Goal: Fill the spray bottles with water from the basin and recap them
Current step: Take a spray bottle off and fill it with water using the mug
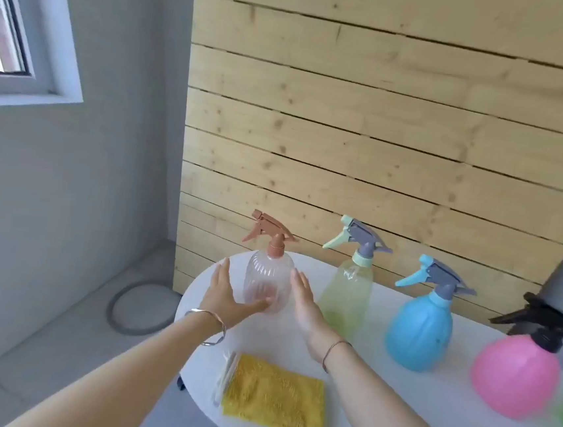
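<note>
Currently clear bottle (pixel 268 281), brown sprayer on, stands upright at left end of bench (pixel 426 409). Flanking it: left hand (pixel 227 297), right hand (pixel 302 301), each grip wide, fingers straight. Capped rightward: green bottle (pixel 346 295), blue bottle (pixel 420 330), pink bottle (pixel 515 377).

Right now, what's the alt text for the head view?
The left hand and the right hand, both open, flank a clear ribbed plastic spray bottle with a brown trigger cap on a white table. Right of it stand a translucent yellow-green bottle, a round blue bottle and a round pink bottle, all capped; a yellow cloth lies nearer.
</note>
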The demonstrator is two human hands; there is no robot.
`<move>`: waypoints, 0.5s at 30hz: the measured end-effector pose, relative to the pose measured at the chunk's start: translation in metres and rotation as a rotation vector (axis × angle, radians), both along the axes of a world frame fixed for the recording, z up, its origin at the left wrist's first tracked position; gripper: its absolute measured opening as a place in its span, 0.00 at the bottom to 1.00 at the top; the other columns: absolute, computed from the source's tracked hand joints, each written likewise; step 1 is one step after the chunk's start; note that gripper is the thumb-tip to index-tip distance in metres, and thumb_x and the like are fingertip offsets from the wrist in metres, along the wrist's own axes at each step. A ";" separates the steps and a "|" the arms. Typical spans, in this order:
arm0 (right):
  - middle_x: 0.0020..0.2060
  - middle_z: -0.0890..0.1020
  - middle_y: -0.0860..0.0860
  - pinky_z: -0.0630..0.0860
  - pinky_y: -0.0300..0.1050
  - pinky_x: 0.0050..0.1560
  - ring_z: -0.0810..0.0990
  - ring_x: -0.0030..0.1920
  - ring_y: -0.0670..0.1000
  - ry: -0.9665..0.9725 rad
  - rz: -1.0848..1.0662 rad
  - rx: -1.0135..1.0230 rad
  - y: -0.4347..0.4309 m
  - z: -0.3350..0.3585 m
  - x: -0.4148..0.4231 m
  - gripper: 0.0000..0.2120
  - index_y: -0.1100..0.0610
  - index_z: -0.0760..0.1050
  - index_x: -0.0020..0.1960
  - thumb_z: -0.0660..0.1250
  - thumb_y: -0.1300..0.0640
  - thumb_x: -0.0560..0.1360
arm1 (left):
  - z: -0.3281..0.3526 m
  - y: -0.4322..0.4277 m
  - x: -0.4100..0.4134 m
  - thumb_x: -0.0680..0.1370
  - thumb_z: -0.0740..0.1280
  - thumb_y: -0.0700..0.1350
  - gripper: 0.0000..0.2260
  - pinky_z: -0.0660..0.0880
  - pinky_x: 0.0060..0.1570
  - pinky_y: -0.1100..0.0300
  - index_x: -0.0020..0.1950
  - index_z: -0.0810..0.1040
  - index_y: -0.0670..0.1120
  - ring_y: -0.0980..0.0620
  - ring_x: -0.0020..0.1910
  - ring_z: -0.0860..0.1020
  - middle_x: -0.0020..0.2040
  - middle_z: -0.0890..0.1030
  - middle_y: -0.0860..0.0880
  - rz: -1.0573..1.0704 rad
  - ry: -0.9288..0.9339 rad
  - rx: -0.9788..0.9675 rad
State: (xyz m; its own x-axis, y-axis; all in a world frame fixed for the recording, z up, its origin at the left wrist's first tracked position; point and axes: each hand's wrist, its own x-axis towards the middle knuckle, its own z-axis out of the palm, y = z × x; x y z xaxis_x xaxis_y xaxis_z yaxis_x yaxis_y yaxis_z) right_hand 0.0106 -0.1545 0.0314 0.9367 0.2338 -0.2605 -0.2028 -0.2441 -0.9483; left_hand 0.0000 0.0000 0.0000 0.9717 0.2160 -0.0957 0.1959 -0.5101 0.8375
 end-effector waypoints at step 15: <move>0.72 0.66 0.42 0.60 0.48 0.72 0.64 0.71 0.45 -0.244 0.060 0.084 0.001 -0.003 -0.002 0.32 0.44 0.61 0.74 0.57 0.32 0.74 | 0.012 -0.006 -0.004 0.68 0.78 0.49 0.44 0.68 0.52 0.70 0.76 0.54 0.51 0.55 0.59 0.71 0.67 0.61 0.51 -0.062 -0.430 -0.076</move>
State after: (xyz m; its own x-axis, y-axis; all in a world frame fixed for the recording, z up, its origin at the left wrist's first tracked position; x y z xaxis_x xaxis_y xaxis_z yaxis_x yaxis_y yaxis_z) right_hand 0.0087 -0.1536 0.0285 0.9532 0.3023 -0.0063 0.0465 -0.1672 -0.9848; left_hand -0.0041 -0.0064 0.0116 0.9376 0.1640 0.3067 -0.2075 -0.4439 0.8717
